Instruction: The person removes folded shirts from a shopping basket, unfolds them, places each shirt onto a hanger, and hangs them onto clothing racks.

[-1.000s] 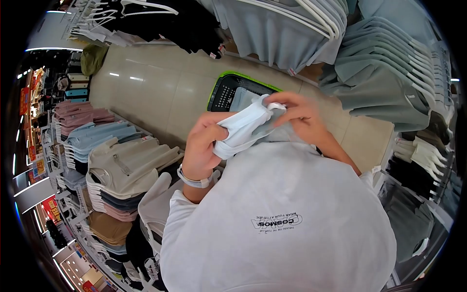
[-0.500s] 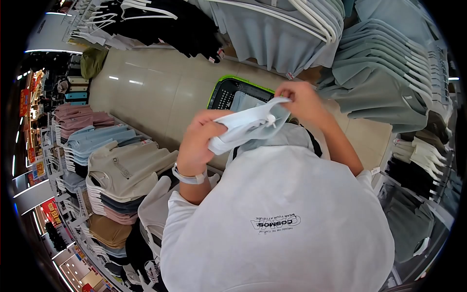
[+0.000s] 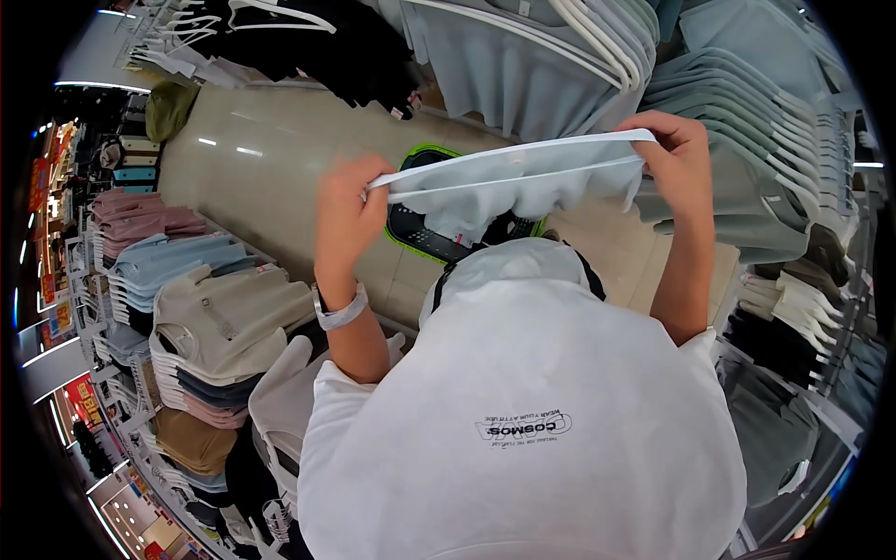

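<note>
A pale blue garment point(image 3: 509, 187) is stretched wide between my two hands, its upper edges pulled nearly straight and its lower part hanging in loose folds. My left hand point(image 3: 350, 210) pinches one end of it, slightly blurred, with a light band point(image 3: 343, 309) on the wrist. At the other, higher end, my right hand point(image 3: 679, 163) grips the cloth between thumb and fingers. Below the garment, on the floor, stands a black basket with a green rim point(image 3: 415, 250), partly hidden by the cloth. The exact kind of garment cannot be made out.
Hanging racks surround me: black clothes point(image 3: 299, 56) and grey-blue tops point(image 3: 523, 70) ahead, grey-green shirts point(image 3: 747, 177) at right. To the left hang a cream sweatshirt point(image 3: 229, 322), light blue tops point(image 3: 173, 266) and pink ones point(image 3: 149, 219). Tiled floor point(image 3: 271, 177) lies between them.
My hands have moved farther apart, the right one up and to the right, the left one up and slightly left. The bunched garment has opened out into a long stretched span.
</note>
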A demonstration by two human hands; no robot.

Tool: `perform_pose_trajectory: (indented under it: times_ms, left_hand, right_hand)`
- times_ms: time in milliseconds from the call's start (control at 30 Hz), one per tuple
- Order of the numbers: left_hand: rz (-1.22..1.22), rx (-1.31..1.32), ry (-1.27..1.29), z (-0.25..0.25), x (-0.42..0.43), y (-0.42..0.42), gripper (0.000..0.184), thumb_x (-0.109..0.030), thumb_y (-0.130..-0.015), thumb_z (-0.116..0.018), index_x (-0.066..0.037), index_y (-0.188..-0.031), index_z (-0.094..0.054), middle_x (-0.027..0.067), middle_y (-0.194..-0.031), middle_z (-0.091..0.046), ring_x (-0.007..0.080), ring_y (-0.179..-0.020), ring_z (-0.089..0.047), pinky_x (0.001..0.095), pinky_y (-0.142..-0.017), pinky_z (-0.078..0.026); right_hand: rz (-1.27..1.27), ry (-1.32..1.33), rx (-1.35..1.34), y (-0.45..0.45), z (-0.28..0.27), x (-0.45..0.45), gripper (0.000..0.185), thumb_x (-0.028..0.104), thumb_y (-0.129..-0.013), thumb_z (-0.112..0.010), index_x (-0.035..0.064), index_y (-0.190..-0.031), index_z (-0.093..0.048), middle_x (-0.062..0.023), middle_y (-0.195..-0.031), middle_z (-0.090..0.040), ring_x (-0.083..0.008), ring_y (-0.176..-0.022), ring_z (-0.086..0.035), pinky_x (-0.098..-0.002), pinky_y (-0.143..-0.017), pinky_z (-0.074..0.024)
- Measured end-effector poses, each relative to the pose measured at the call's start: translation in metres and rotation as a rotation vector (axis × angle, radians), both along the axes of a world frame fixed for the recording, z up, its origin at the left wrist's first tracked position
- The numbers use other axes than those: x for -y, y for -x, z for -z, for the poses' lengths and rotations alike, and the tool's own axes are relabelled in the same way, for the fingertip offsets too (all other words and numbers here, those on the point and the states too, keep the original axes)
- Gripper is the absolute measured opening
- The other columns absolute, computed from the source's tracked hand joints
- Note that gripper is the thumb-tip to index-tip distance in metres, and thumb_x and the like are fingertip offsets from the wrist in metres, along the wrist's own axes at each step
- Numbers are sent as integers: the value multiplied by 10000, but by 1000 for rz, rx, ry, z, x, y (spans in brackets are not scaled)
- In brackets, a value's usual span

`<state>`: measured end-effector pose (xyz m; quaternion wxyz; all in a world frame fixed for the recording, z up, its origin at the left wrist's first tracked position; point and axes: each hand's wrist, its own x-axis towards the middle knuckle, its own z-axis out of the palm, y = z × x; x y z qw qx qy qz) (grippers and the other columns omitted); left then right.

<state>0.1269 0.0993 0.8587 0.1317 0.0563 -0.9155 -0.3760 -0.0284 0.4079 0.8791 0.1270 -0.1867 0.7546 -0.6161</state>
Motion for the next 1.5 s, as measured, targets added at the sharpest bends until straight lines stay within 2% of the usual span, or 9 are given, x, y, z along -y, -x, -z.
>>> perform_pose_trajectory:
  times_ms: [67, 167, 267, 400, 500, 633, 867, 1067, 1500]
  left_hand:
    - [19, -10, -90, 5, -7, 3, 141, 19, -704, -421, 11, -766, -548, 105, -605, -475, 171, -550, -454, 282, -518, -355]
    - [86, 43, -246, 10, -12, 3, 143, 18, -693, -394, 9, -754, -522, 92, -570, -426, 146, -539, -423, 281, -509, -333]
    - [168, 96, -384, 14, -20, 3, 121, -15, -680, -399, 14, -726, -507, 54, -567, -403, 112, -543, -384, 281, -507, -307]
    - [31, 222, -900, 15, -40, -4, 173, -98, -652, -436, 35, -685, -541, 11, -627, -481, 96, -605, -407, 232, -557, -319]
    - [24, 287, -1209, 14, -49, -5, 183, -110, -669, -437, 32, -693, -550, 2, -656, -490, 82, -626, -419, 218, -562, -323]
    - [61, 267, -1212, 16, -57, -6, 173, -112, -683, -438, 22, -697, -548, -1, -657, -493, 79, -613, -424, 214, -549, -324]
    - [-19, 278, -1214, 19, -63, -18, 153, -103, -707, -437, 7, -697, -542, -1, -652, -497, 70, -584, -416, 216, -523, -317]
    - [-52, 224, -1216, 23, -59, -27, 134, -93, -710, -433, -1, -688, -527, -15, -642, -466, 64, -582, -395, 215, -519, -304]
    - [-46, 224, -1179, 19, -56, -24, 132, -91, -717, -420, -5, -688, -516, -24, -667, -449, 58, -627, -385, 211, -553, -293]
  right_hand:
    - [-10, 6, -75, 3, 7, -3, 168, -18, -682, -531, -28, -792, -658, -19, -632, -589, -58, -573, -478, -214, -509, -373]
    - [-552, -360, -107, 5, -3, -13, 113, -27, -646, -575, -42, -738, -638, -21, -618, -587, -77, -543, -496, -211, -486, -387]
    - [-440, -131, 189, 13, 3, -23, 125, 11, -677, -545, -37, -755, -630, 0, -648, -572, -69, -585, -467, -218, -535, -396]
    - [-683, -131, 120, 34, 13, -18, 140, 17, -707, -596, -21, -834, -643, -20, -733, -614, -76, -654, -529, -226, -628, -447]
    - [-354, -230, -108, 59, 20, 5, 206, 149, -785, -644, 5, -932, -634, -31, -793, -627, -78, -717, -542, -229, -683, -451]
    - [155, -227, -524, 112, 38, 50, 268, 197, -769, -669, 43, -985, -632, -72, -848, -632, -131, -730, -565, -265, -690, -462]
    - [423, -482, -1078, 141, 39, 118, 366, 178, -673, -718, 81, -989, -560, -112, -883, -580, -296, -827, -582, -383, -689, -472]
    - [419, -400, -1071, 158, 50, 121, 327, 68, -626, -659, 85, -932, -544, -113, -871, -558, -316, -809, -569, -393, -703, -465]
    - [243, -288, -767, 123, 51, 125, 298, 96, -679, -612, 14, -958, -547, -203, -806, -621, -391, -781, -598, -443, -699, -472]
